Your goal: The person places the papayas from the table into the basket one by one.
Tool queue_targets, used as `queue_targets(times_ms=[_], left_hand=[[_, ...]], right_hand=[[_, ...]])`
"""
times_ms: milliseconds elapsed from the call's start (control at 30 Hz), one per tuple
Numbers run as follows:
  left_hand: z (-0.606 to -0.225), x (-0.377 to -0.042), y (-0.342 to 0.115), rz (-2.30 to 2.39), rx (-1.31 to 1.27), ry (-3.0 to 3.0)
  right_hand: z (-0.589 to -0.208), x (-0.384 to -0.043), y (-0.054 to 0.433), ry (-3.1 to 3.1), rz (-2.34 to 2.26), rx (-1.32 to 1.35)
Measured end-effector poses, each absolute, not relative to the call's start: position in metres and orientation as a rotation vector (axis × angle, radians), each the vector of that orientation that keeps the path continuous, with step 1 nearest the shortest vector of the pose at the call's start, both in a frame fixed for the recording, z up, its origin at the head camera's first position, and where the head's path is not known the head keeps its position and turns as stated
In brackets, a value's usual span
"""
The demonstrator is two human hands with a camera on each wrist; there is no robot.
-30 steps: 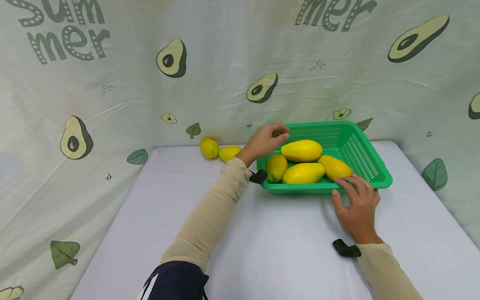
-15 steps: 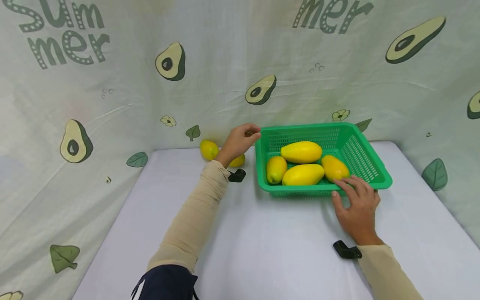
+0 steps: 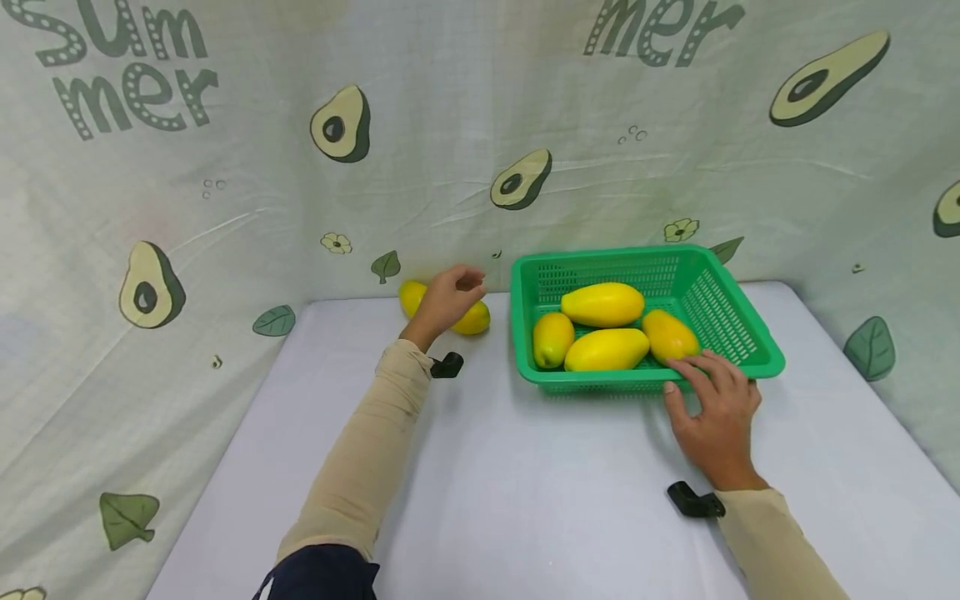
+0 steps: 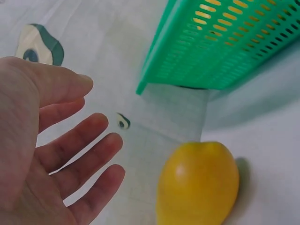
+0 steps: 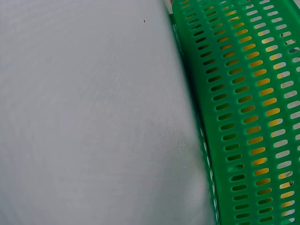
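Observation:
My left hand (image 3: 444, 307) hovers over the back of the table with its fingers loosely bent and nothing held. Under and beside it lie two yellow papaya-like fruits, the left fruit (image 3: 411, 296) partly hidden by the hand and the right fruit (image 3: 474, 319). In the left wrist view a fruit (image 4: 197, 185) sits below and right of the fingers, apart from them. My right hand (image 3: 716, 417) holds the front rim of the green basket (image 3: 592, 377), fingers over it and thumb outside. Several yellow fruits lie inside, one fruit (image 3: 670, 336) close to the right fingertips.
A white cloth covers the table (image 3: 517, 492). Behind it hangs a pale curtain (image 3: 435, 192) printed with avocados and leaves. In the right wrist view, the basket's slotted wall (image 5: 248, 117) fills the right side, and the right hand is out of sight.
My left hand has moved left, from above the basket's left end to over the two loose fruits. The right hand stays on the rim. The fruit near it has shifted slightly left.

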State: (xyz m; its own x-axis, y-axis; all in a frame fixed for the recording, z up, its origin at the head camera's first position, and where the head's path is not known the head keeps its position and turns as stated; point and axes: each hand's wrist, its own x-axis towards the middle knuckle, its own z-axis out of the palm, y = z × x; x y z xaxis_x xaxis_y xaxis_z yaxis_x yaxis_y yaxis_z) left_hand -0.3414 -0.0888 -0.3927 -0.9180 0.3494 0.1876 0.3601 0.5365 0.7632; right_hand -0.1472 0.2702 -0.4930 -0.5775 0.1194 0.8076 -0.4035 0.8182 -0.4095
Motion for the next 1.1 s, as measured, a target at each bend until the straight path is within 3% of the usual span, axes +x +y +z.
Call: queue_targets(times_ms=[267,567,867,1100], left_hand=[[-0.410,-0.341,-0.097,-1.275,-0.619,-2.749],[-0.428,-0.337,-0.091,-0.802,-0.487,-2.882],[-0.440,-0.330,-0.083,-0.305,-0.580,-2.927],[-0.446,-0.329,-0.079,-0.233,-0.589,-2.934]], right_hand=[[-0.494,-0.148,0.271,-2.078,0.711,0.209],[-0.495,-0.146,0.272,-2.098,0.718,0.201],[-0.494,-0.147,0.272,-2.078,0.728,0.219],[-0.494,-0.149,0.273,-2.080,0.728,0.218]])
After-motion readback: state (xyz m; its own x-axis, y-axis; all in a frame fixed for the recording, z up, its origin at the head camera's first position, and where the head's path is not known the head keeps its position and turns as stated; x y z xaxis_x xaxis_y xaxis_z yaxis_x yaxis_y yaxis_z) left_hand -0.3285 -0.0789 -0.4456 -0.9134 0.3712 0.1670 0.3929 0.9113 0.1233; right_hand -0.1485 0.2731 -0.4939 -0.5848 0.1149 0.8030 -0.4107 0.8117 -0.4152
